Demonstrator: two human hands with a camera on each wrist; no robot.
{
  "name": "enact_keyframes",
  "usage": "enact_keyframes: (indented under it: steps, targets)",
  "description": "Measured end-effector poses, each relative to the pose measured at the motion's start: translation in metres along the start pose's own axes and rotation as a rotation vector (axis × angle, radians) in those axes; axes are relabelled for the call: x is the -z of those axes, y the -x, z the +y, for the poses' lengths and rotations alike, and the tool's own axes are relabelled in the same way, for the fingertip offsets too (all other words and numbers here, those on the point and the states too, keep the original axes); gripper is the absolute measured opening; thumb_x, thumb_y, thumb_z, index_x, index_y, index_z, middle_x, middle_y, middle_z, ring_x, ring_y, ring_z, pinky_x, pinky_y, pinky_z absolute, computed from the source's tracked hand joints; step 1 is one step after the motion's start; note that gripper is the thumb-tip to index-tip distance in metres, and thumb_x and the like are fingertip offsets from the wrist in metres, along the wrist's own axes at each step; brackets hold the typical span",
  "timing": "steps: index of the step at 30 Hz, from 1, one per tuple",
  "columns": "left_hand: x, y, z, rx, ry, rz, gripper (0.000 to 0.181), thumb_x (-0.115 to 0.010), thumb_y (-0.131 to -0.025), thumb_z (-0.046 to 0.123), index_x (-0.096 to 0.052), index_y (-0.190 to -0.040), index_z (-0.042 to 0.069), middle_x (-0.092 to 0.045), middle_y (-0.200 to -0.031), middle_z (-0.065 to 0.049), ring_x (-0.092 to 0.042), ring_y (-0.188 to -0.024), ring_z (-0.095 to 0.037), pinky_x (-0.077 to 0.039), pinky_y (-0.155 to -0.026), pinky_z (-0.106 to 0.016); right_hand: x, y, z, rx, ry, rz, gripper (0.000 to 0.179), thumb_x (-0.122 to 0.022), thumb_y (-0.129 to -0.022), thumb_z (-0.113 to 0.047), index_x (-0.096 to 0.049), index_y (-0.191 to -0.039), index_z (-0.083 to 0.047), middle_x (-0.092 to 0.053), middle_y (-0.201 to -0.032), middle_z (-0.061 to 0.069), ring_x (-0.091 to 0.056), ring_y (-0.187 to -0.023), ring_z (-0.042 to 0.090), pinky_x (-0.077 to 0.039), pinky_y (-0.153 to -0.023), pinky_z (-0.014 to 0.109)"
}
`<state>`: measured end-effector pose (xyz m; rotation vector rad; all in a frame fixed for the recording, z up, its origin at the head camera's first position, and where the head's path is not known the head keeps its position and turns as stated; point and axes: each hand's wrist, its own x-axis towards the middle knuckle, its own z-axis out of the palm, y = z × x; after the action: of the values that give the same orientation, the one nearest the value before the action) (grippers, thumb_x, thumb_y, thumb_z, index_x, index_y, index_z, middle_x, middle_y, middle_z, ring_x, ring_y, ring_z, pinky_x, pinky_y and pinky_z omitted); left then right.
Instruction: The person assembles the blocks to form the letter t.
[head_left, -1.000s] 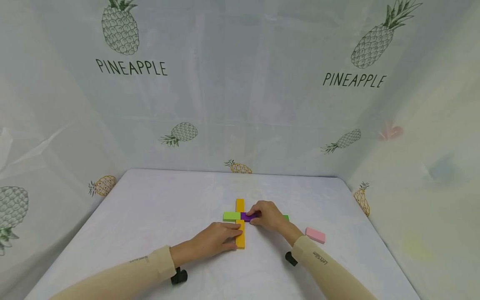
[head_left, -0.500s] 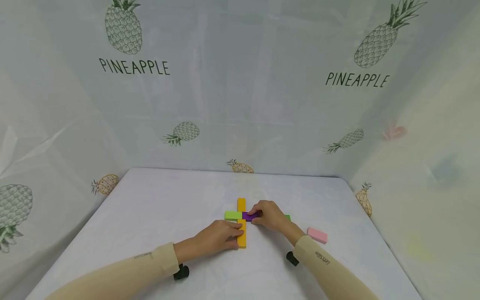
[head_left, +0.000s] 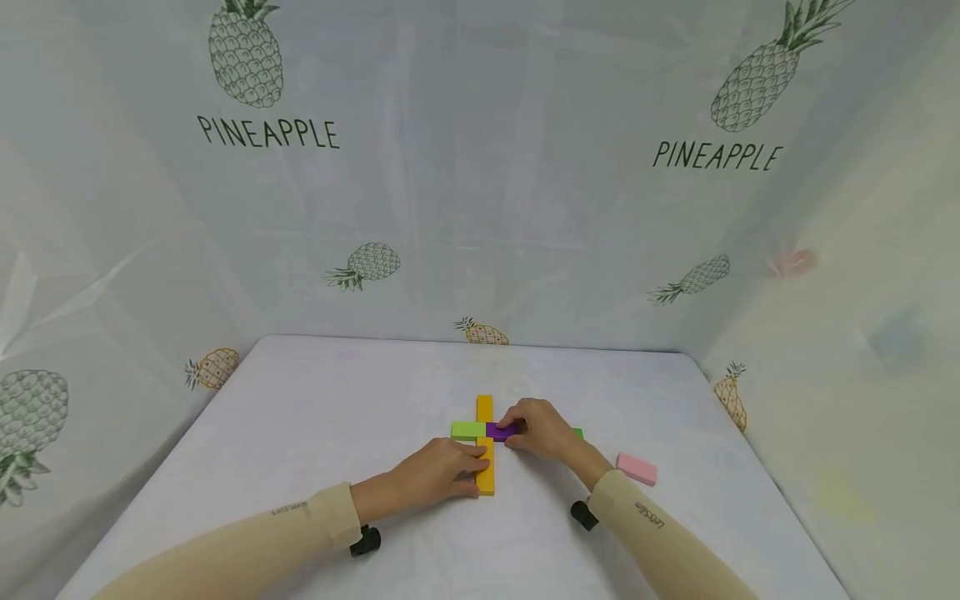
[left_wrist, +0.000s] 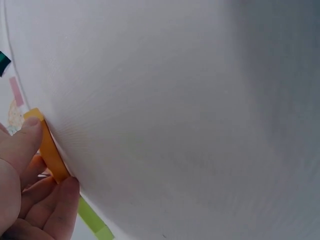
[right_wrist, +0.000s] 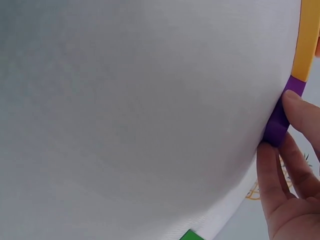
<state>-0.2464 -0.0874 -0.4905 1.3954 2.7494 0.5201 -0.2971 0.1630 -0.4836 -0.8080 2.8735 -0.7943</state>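
- Pineapple-printed sheeting (head_left: 465,183) hung behind a pale surface (head_left: 315,408), where four blocks made a cross.
- On the cross's near arm, the left hand (head_left: 431,473) pinched an orange block (head_left: 485,481), its thumb and fingers parted just enough to span it.
- On the right arm, the right hand (head_left: 543,429) held a purple block (head_left: 501,432) in a similarly narrow pinch.
- To my eye, uneven pressure from either hand could have twisted its block and opened the joint in the middle.
- A push inward might also have shunted the lime block (head_left: 468,431) or the far orange block (head_left: 484,408), as neither hand was on them.
- Drawing back carelessly, the right hand could have brushed the green block (head_left: 578,434) behind it; its forearm was close to the pink block (head_left: 637,468) too.
- Both held pieces looked smooth, slim and straight-edged, one warm yellow-orange, the other deep violet.
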Motion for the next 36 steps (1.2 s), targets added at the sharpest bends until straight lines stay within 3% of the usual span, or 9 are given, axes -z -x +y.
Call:
enact_keyframes:
  steps: [12,18,28,36]
  targets:
    - [0.002,0.001,0.002,-0.001,0.000,0.008,0.049,-0.083,-0.093,0.033,-0.073,-0.134,0.009,-0.067,-0.142,-0.009,-0.065,-0.132,-0.018,-0.054,-0.108,-0.034,0.003,0.006,-0.001,0.073,-0.010,0.035,0.026,-0.086,-0.090,-0.008,-0.081,-0.116,-0.010,-0.075,-0.111,0.005,-0.068,-0.099,0.022,-0.060,-0.093,0.044]
    - [0.000,0.001,0.000,0.002,0.010,0.008,0.049,-0.083,-0.093,0.033,-0.073,-0.135,0.009,-0.067,-0.142,-0.008,-0.065,-0.132,-0.018,-0.053,-0.108,-0.034,0.014,0.017,-0.005,0.005,-0.044,0.033,0.028,-0.086,-0.090,-0.012,-0.080,-0.118,-0.013,-0.074,-0.113,0.003,-0.068,-0.107,0.026,-0.061,-0.096,0.046]
    - [-0.002,0.002,-0.002,0.015,0.027,0.011,0.050,-0.084,-0.092,0.032,-0.072,-0.136,0.010,-0.067,-0.142,-0.007,-0.063,-0.134,-0.017,-0.053,-0.109,-0.036,0.044,0.049,0.007,-0.050,0.004,0.025,0.036,-0.086,-0.091,-0.014,-0.077,-0.125,-0.011,-0.074,-0.121,0.007,-0.067,-0.113,0.032,-0.059,-0.097,0.051]
    - [-0.002,0.003,-0.002,0.008,0.036,0.022,0.050,-0.084,-0.092,0.031,-0.072,-0.136,0.009,-0.067,-0.143,-0.008,-0.064,-0.134,-0.018,-0.053,-0.109,-0.035,0.066,0.087,0.035,-0.013,0.008,0.087,0.048,-0.085,-0.090,-0.011,-0.070,-0.136,-0.008,-0.072,-0.129,0.010,-0.068,-0.115,0.036,-0.059,-0.096,0.051]
